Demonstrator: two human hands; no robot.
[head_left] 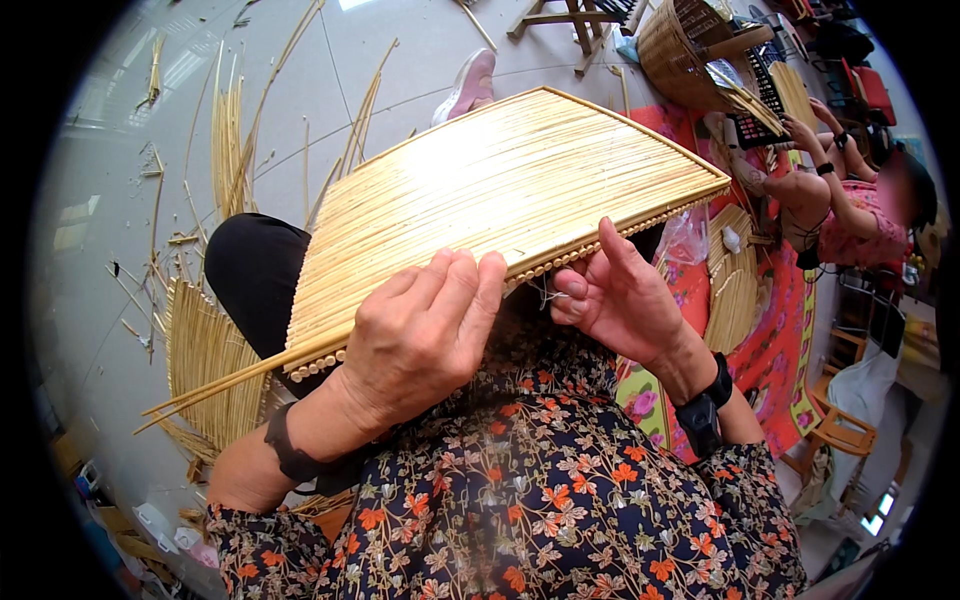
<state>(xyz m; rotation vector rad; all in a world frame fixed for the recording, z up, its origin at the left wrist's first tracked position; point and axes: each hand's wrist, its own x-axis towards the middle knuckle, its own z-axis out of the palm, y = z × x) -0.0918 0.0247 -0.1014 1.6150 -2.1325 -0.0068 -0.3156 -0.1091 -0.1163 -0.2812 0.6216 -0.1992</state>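
Observation:
A wide fan-shaped panel of pale straw stalks (470, 170) lies tilted over my lap, its near edge showing a row of cut stalk ends. My left hand (425, 325) is closed over that near edge, its fingertips pressing long thin stalks (230, 382) along it; their loose ends stick out past the panel's left corner. Against the edge's underside, my right hand (625, 305) has its fingers curled and its thumb raised. A thin pale thread (546, 291) hangs at its fingertips and seems held in them. The panel hides part of its far side.
A similar straw panel (205, 365) and loose stalks (228, 150) lie on the grey tiled floor at left. Right of me are a red flowered cloth (775, 350), another straw piece (733, 285) and a woven basket (690, 60). A co-worker (850, 215) sits at the far right, handling stalks.

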